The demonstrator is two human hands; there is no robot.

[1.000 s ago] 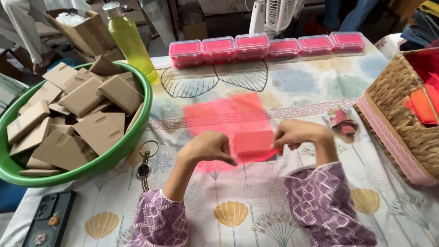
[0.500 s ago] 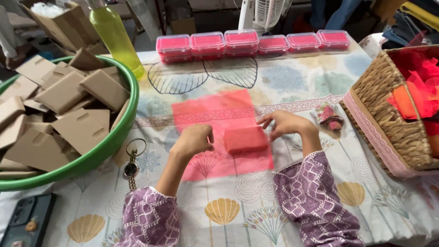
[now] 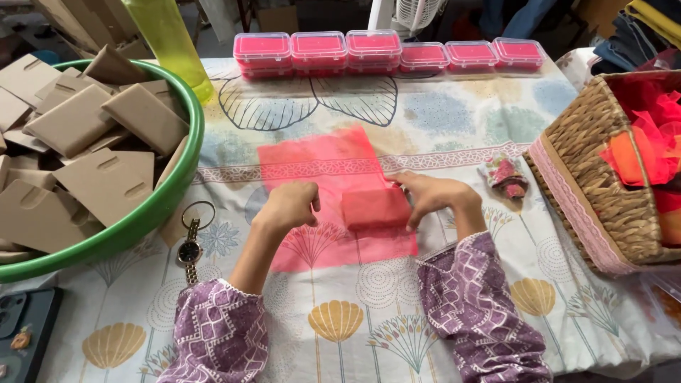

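Observation:
A sheet of sheer pink tissue paper lies flat on the patterned tablecloth. On its right part sits a small block wrapped in the same pink tissue. My right hand presses the block's right side, fingers over its top edge. My left hand rests on the sheet just left of the block, fingers curled, thumb near the block's left edge. Both forearms wear purple patterned sleeves.
A green basin of brown card pieces stands at left, a wristwatch beside it. Several pink-lidded boxes line the far edge, near a yellow-green bottle. A wicker basket of red and orange fabric sits right, a small floral pouch near it. A phone lies bottom left.
The tissue has been folded over the block, which now sits as a compact wrapped parcel. Both hands have closed in on it. The camera has moved closer and to the right.

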